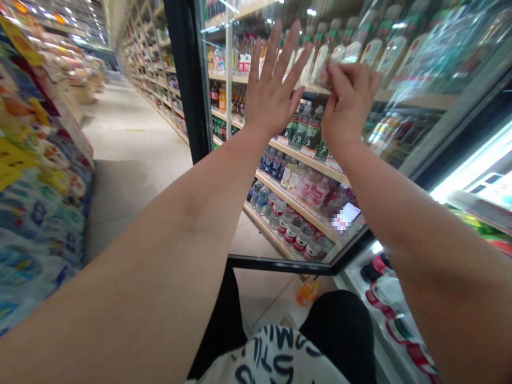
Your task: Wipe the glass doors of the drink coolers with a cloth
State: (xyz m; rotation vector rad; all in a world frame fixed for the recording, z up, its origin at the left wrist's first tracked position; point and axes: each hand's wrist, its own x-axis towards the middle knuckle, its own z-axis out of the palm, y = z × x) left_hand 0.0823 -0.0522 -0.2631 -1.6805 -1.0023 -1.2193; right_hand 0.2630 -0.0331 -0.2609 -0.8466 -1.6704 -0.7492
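Observation:
An open glass cooler door [280, 263] with a black frame stands in front of me. My left hand [272, 88] lies flat on its glass with the fingers spread. To its right, my right hand [350, 101] is at the glass too, thumb and fingers pinched together. A pale blurred patch shows at the right fingertips; whether it is a held thing or a reflection I cannot make out. Through the glass appear shelves with rows of bottles, among them green-labelled bottles [306, 130] and pink bottles [319, 192].
Red-labelled bottles [382, 296] line the cooler at lower right. An orange item [307, 293] is low down by my knees. Colourful packs [40, 213] are stacked at the left, beside a tiled aisle [120, 186]. A bright pixelated rectangle [344, 217] shows on the glass.

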